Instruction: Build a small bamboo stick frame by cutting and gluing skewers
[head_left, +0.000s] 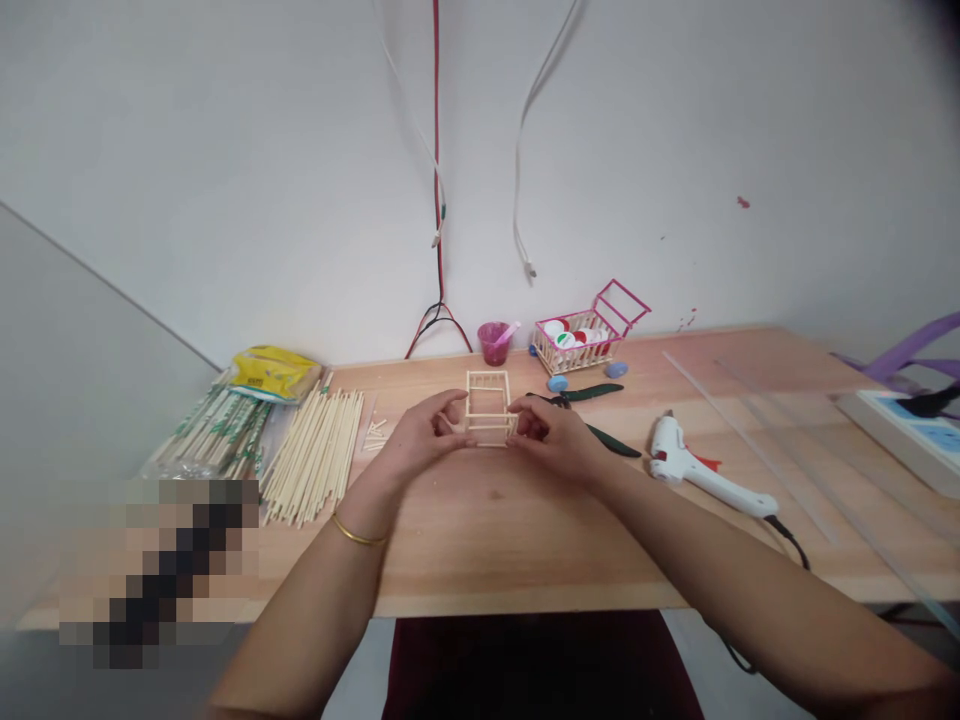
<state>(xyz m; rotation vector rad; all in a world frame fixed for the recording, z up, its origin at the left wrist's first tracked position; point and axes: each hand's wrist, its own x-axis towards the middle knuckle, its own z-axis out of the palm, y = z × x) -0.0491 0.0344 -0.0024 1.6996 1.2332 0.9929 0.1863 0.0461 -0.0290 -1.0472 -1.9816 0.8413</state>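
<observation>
A small box-shaped frame of thin wooden sticks (487, 405) stands on the wooden table (525, 540) between my two hands. My left hand (420, 435) curls its fingers against the frame's left side. My right hand (551, 432) pinches the frame's lower right edge. Both hands rest on the tabletop and hold the frame upright.
Loose wooden sticks (315, 455) and packed chopsticks (217, 430) lie at the left, with a yellow packet (274, 372) behind. A white glue gun (697, 468), dark cutters (600, 415), a pink cup (493, 342) and a small stick cart (581, 340) lie to the right and behind.
</observation>
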